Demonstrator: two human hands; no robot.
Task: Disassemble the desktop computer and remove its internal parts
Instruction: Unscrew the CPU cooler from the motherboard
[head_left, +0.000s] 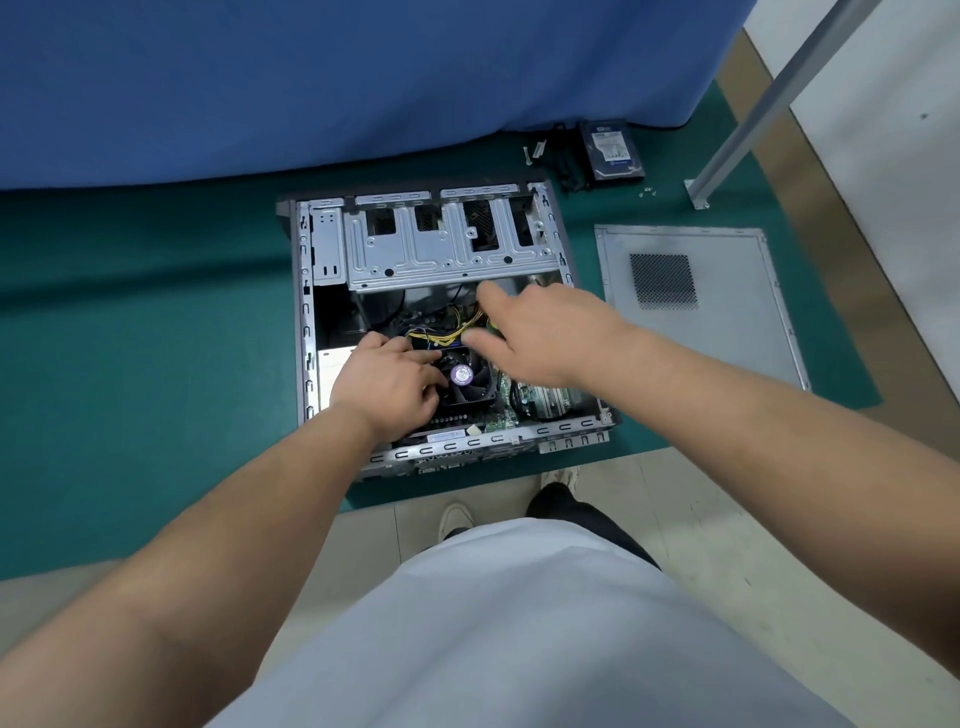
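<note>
A green mat (130, 312) covered the worktop, and a blue cloth (260, 78) hung behind it. In the middle of the mat lay the open case (304, 312) of the computer, on its side, with the inside facing up. At its far part sat a grey metal drive cage (447, 249).

The left hand (387, 387) was inside the case, at the left side of the black fan (465, 376). Its fingers were curled and touched the edge of the fan, but I cannot tell if they really gripped it. The fan had a round purple label in its centre. Just behind it ran a bundle of yellow and black wires (441, 332).

The right hand (540, 332) hovered over the inside of the case, to the right of the fan and above the wires. Its fingers were spread loosely and it held nothing; the picture was a little blurred there. Under its wrist a part of the green board (545, 400) was visible.

To the right of the case, apart from it, the grey side panel (727, 322) lay flat on the mat. Behind the panel, near the cloth, a hard drive (613, 150) lay with its label up, with black cables (569, 171) just beside it. Some small screws (647, 193) were near it. A metal post (769, 104) stood at the far right.
</note>
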